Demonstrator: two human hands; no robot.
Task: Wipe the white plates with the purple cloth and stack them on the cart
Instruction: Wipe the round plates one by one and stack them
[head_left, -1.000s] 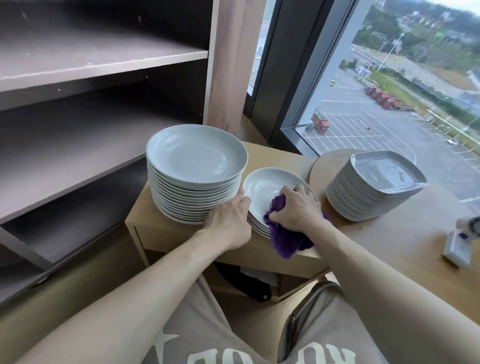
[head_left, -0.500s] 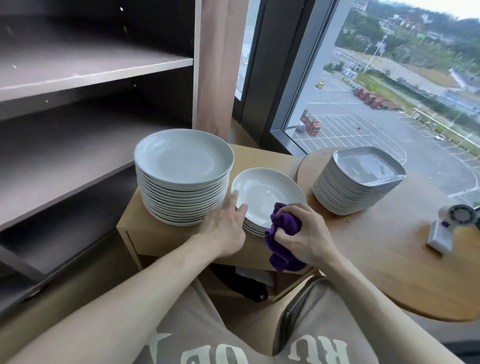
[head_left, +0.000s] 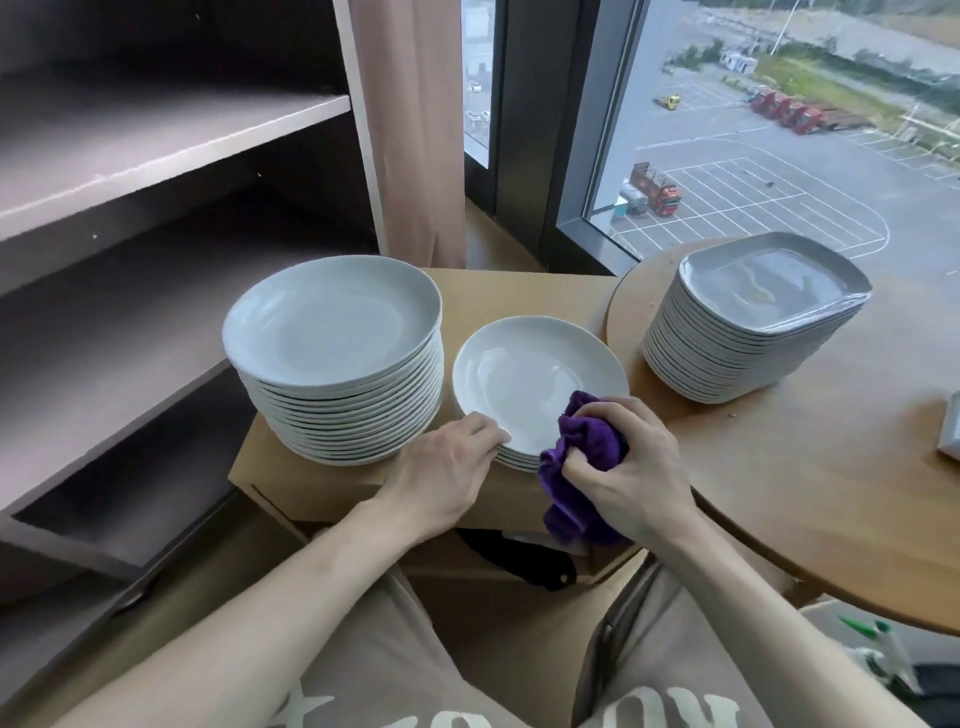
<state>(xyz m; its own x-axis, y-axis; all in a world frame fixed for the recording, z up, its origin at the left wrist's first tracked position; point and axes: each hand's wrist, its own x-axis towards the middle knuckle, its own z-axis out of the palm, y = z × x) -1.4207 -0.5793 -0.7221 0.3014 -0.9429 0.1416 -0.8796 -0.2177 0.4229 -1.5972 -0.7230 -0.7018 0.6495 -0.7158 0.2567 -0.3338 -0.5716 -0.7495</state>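
Note:
A short stack of round white plates (head_left: 530, 374) sits on the wooden cart (head_left: 498, 291). My left hand (head_left: 447, 467) holds the near left rim of the top plate with its fingertips. My right hand (head_left: 628, 467) grips the bunched purple cloth (head_left: 582, 467) at the plate's near right edge; part of the cloth hangs below the cart's edge. A tall stack of round white plates (head_left: 332, 358) stands to the left on the same cart.
A stack of squarish white plates (head_left: 753, 322) stands on the round wooden table (head_left: 831, 467) at the right. Empty dark shelves (head_left: 156, 156) fill the left. A window is behind. A white object (head_left: 953, 431) shows at the right edge.
My right hand has drawn the cloth back from the plate's middle to its near right edge. My left hand stays on the plate's rim.

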